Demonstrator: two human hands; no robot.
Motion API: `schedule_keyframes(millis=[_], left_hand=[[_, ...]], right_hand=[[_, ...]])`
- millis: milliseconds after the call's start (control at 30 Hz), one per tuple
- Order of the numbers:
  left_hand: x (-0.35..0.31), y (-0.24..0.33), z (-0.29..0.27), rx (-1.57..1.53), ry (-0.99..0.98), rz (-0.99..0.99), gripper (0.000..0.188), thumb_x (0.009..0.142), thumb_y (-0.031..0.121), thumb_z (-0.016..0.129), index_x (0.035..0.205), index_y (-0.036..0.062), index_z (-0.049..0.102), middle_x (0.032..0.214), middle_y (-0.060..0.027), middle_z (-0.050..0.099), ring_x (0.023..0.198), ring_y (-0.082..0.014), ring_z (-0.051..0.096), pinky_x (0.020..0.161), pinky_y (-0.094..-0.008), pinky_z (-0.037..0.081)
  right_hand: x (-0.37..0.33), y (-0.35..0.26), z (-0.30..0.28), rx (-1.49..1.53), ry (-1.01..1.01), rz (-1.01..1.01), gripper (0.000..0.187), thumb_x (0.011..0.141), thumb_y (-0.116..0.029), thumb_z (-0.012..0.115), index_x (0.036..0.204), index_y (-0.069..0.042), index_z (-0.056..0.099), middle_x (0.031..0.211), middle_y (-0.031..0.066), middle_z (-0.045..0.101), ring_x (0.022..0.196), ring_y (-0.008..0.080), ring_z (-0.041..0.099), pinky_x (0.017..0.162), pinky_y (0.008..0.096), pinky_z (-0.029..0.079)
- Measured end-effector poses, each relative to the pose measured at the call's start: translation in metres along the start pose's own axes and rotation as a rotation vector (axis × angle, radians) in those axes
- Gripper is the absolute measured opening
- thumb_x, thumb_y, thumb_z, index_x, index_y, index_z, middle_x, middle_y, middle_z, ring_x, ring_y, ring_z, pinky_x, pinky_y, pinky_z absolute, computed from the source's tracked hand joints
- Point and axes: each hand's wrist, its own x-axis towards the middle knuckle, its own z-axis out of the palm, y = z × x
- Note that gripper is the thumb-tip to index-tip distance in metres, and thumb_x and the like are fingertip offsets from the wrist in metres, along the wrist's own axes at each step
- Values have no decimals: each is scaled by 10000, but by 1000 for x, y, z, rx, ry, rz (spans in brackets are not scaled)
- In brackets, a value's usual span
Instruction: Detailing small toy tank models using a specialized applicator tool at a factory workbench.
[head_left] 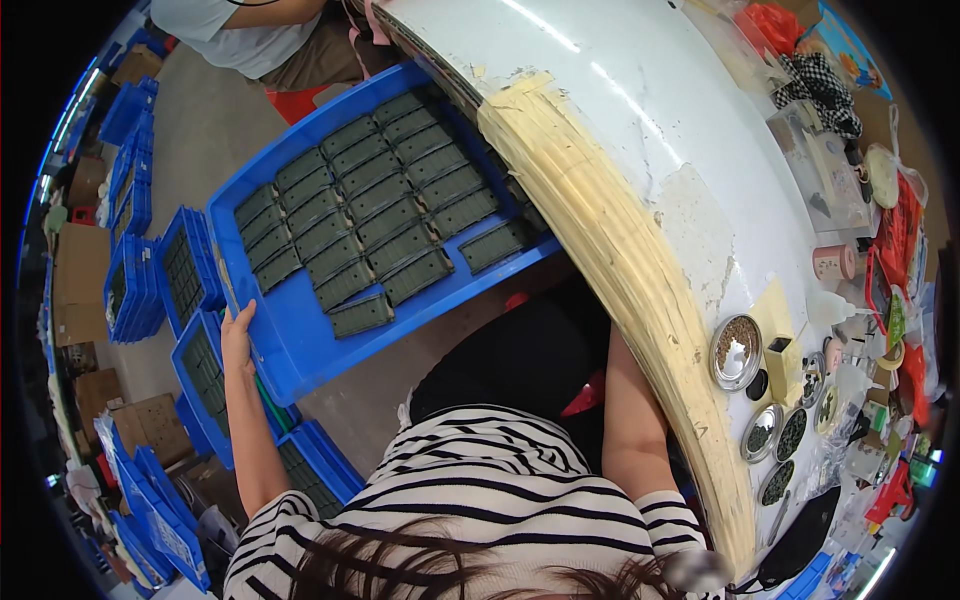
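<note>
A large blue plastic tray [290, 355] sits at a slant to my left and in front of me. Rows of dark green, flat rectangular pieces [375, 190] lie in it, with bare blue floor along its near left side. My left hand [238, 335] is closed on the tray's left rim, thumb and fingers at the edge. On the other side, my right forearm [637, 410] passes under the table's taped edge [600, 230]. That edge hides my right hand, so whatever it touches cannot be seen.
On the white table [720, 215] to my right are a round dish of brown grains [737, 352], several small dishes of dark bits [778, 482] and a pink cup [834, 262]. Stacked blue trays [185, 265] stand on the left. Another person [250, 40] sits beyond the tray.
</note>
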Motion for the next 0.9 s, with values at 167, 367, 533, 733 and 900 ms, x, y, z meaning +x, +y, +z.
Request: schedule_keyframes(millis=[167, 367, 533, 733, 900], left_hand=[[-1, -1, 6, -45, 2, 26, 417, 847, 156, 629, 1226, 21, 521, 1036, -85, 626, 885, -187, 620, 762, -296, 513], [9, 2, 19, 9, -10, -25, 413, 844, 151, 621, 1226, 26, 523, 1005, -79, 626, 891, -185, 612, 771, -314, 499], [8, 2, 6, 2, -28, -100, 405, 841, 146, 620, 1219, 30, 530, 998, -87, 627, 872, -188, 623, 732, -305, 518], [9, -3, 5, 1, 13, -41, 409, 842, 152, 623, 1217, 21, 526, 1012, -95, 622, 880, -198, 624, 722, -303, 523], [6, -9, 6, 4, 17, -21, 407, 837, 143, 627, 1210, 14, 529, 1015, -101, 620, 888, -206, 623, 726, -308, 525]], right_hand=[[8, 3, 5, -14, -13, -19, 609, 853, -331, 644, 1356, -77, 412, 1337, 168, 447, 1208, 289, 443, 995, 386, 359], [9, 6, 2, -34, -19, -13, 610, 854, -335, 641, 1357, -77, 411, 1340, 172, 443, 1213, 294, 438, 999, 389, 354], [9, 4, 5, -29, -30, -26, 611, 855, -339, 639, 1357, -77, 411, 1342, 175, 440, 1218, 299, 434, 1002, 392, 350], [7, 2, 1, -36, -27, -33, 612, 856, -344, 636, 1358, -77, 410, 1345, 180, 437, 1223, 305, 428, 1006, 395, 345], [-7, -7, -6, -32, -41, -50, 613, 857, -347, 634, 1359, -77, 410, 1348, 183, 434, 1227, 309, 424, 1010, 398, 341]])
